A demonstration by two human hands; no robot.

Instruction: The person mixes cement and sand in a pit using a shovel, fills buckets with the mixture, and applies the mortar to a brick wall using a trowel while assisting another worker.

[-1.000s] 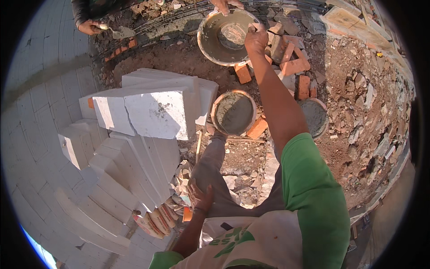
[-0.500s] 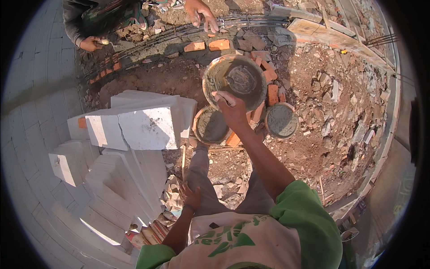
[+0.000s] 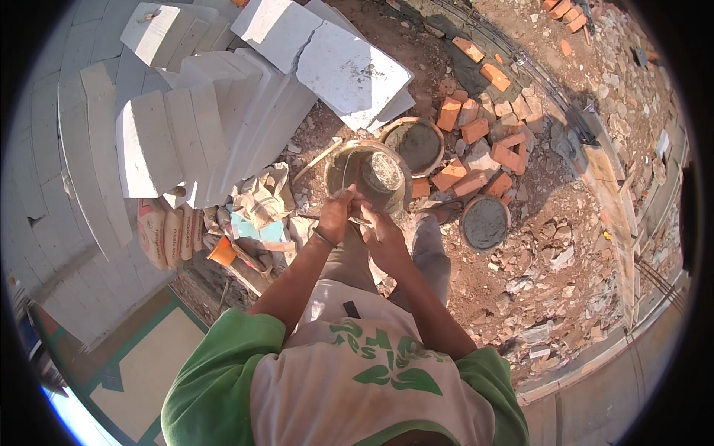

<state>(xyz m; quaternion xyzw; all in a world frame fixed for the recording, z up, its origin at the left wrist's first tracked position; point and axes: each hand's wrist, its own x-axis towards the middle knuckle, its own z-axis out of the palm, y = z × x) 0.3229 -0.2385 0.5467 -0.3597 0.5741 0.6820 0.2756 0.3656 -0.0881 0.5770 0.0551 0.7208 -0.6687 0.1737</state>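
With both forearms reaching forward, left hand (image 3: 335, 214) is curled in, right hand (image 3: 385, 242) half-open beside it; both at the near rim of a mortar-smeared bucket (image 3: 397, 186), can't tell from here if either grips. Bucket's just ahead of the legs, near a second tub (image 3: 440, 141) of grey mortar. Third tub (image 3: 509, 218) right, bricks (image 3: 448, 176) between, white blocks (image 3: 349, 70) stacked left.

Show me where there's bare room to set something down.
The barest patch is the brown dirt between the cracked white block and the mortar strip with two bricks. Right of the rightmost bucket, the ground is open but rubble-strewn. Crowded: left hand and right hand meet at one bucket, with a mortar-filled bucket and piled bricks beyond.
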